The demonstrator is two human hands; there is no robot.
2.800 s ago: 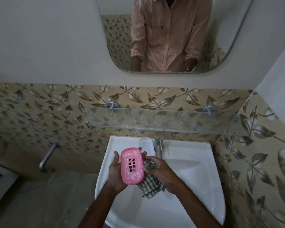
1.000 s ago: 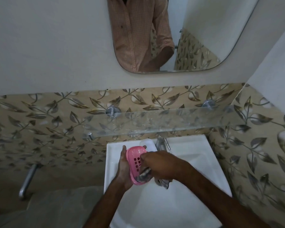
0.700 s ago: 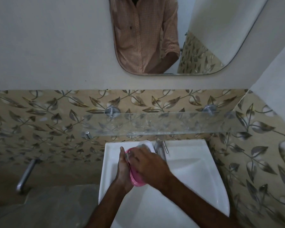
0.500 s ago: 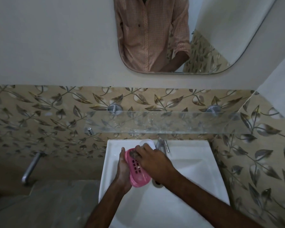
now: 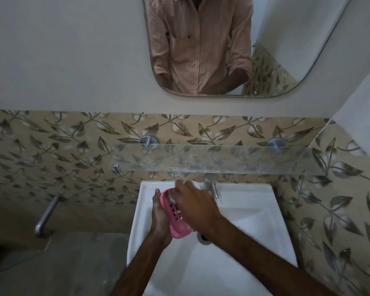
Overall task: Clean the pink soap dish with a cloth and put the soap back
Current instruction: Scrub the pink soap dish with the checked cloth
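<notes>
Right hand slid up soap dish; cloth hidden.

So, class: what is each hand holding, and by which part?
Left hand grips the pink slotted plastic soap dish along its left long edge. Right hand covers the dish; whether it holds anything cannot be told.

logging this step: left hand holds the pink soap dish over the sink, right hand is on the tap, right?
Not quite: in the head view the right hand lies across the pink soap dish, not on the tap. The left hand does hold the dish over the sink.
</notes>
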